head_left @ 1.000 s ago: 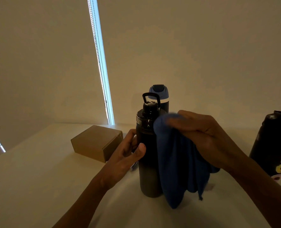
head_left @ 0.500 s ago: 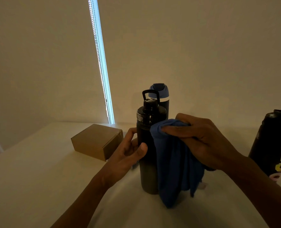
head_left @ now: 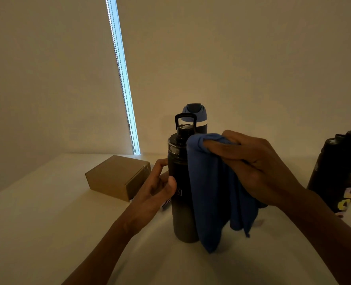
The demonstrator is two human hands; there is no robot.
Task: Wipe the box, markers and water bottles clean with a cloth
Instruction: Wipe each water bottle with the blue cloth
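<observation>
Presently the step in hand appears to be wiping the dark bottle, which stands upright on the bench, centre and near. Left hand: grip curled round the bottle's left side, thumb on the front, steadying it. Right hand: grip pinching the blue cloth against the bottle's upper right side. Recommended: hold the body firm, draw the cloth full length, turn between strokes, attend to pale specks about the cap. Blue-lidded bottle just behind; printed bottle right; box left. Markers not identifiable. Small pale emblem on the dark bottle unreadable; yellow and pink lettering on the printed bottle cut off, illegible
</observation>
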